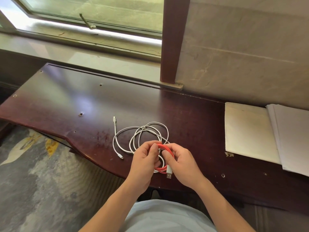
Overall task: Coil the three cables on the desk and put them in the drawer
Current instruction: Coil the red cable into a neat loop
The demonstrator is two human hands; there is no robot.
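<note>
Dark desk [66, 104]; white cables [147, 131]; papers [250, 131]

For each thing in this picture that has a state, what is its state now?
Red cable: coiled, held in both hands.
White cables: loose, tangled on the desk.
Left hand: gripping the red coil.
Right hand: gripping the red coil.
Window: open, I think.
Papers: stacked flat.

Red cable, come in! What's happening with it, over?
Left hand and right hand both gripping red cable, coiled above desk. White cables loose on desk. No drawer in view. Nothing in the way.
</note>
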